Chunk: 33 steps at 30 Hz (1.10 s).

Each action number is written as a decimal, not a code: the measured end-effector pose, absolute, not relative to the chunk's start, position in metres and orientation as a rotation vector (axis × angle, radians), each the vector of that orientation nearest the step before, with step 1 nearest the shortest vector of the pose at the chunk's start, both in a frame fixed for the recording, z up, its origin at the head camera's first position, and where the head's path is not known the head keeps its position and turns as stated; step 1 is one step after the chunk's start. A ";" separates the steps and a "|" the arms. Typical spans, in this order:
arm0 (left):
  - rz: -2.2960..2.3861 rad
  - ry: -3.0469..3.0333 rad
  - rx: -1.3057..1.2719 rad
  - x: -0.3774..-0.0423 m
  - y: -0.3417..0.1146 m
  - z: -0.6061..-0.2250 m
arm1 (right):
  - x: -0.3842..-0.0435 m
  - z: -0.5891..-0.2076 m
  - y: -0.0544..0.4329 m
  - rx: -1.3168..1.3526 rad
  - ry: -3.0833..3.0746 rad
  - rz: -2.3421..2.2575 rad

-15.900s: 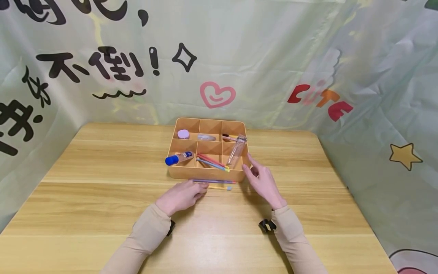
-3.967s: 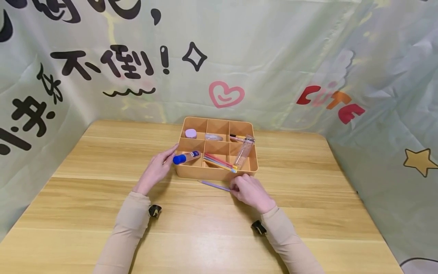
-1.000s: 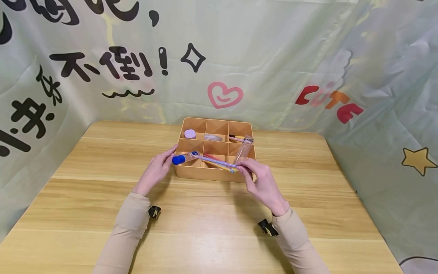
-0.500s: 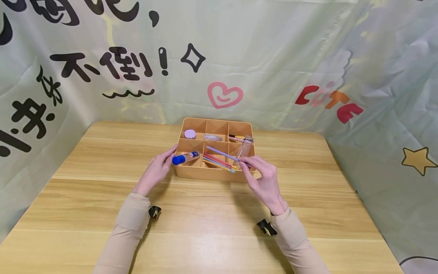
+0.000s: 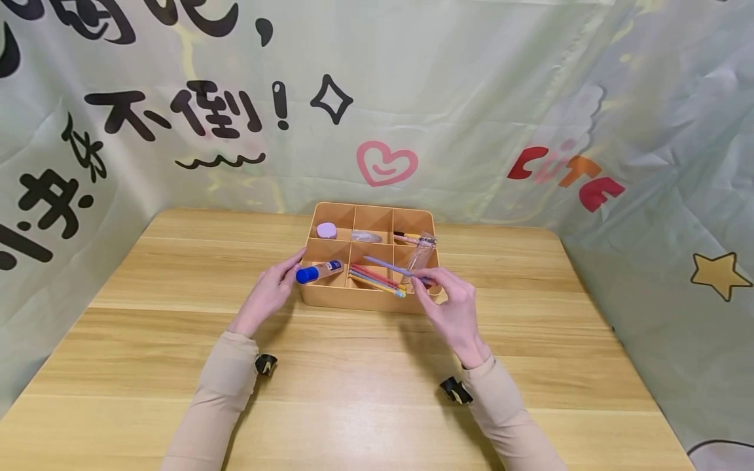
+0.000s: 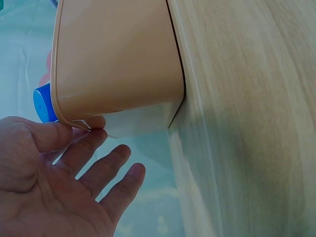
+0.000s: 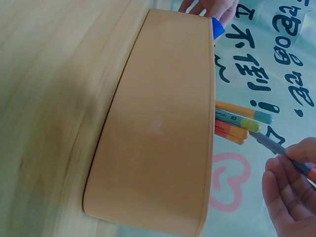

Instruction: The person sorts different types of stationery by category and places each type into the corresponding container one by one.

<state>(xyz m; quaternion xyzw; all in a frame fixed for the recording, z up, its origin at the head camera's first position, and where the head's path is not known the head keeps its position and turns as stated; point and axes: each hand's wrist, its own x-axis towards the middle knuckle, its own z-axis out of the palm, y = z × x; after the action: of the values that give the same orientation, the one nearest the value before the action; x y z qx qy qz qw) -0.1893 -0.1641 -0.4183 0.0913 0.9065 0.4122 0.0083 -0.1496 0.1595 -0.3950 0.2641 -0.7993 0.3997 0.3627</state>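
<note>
My right hand [image 5: 455, 306] pinches a purple pencil [image 5: 385, 264] between thumb and fingers, holding it slantwise over the front compartments of a tan six-compartment box [image 5: 353, 299]. In the right wrist view the held pencil [image 7: 269, 143] has a red end. Below it, several coloured pencils [image 5: 377, 282] lean out over the front rim of the middle front compartment. At the box's left side, my left hand [image 5: 266, 297] touches the corner; in the left wrist view its thumb and index finger meet the rim [image 6: 55, 64] and the other fingers spread. Beside them, a blue-capped glue stick [image 5: 321, 271] rests in the left front compartment.
A clear slim tube [image 5: 420, 255] lies tilted in the right compartments, with more pencils or pens [image 5: 406, 237] behind. In the back row sit a lavender item [image 5: 326, 230] and a clear item [image 5: 366, 236]. A printed cloth [image 5: 459, 78] hangs behind the wooden table [image 5: 353, 392].
The purple and yellow pencils lay before the box; the yellow one is now inside. My right hand has lifted the purple one over the box and, lately, shifted it right. My left hand stays.
</note>
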 end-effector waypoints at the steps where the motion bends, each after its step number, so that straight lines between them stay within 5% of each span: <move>1: 1.288 2.833 0.285 -0.189 -0.164 -0.418 | -0.150 -0.396 0.160 0.675 -2.065 1.026; 33: 1.284 2.835 0.290 -0.190 -0.164 -0.419 | -0.148 -0.401 0.157 0.683 -2.252 1.039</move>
<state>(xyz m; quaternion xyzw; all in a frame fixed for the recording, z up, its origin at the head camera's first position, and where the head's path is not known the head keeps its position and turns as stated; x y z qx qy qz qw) -0.1896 -0.1643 -0.4185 0.0927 0.9069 0.4109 0.0081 -0.1483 0.1568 -0.4012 0.2549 -0.8402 0.3877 0.2806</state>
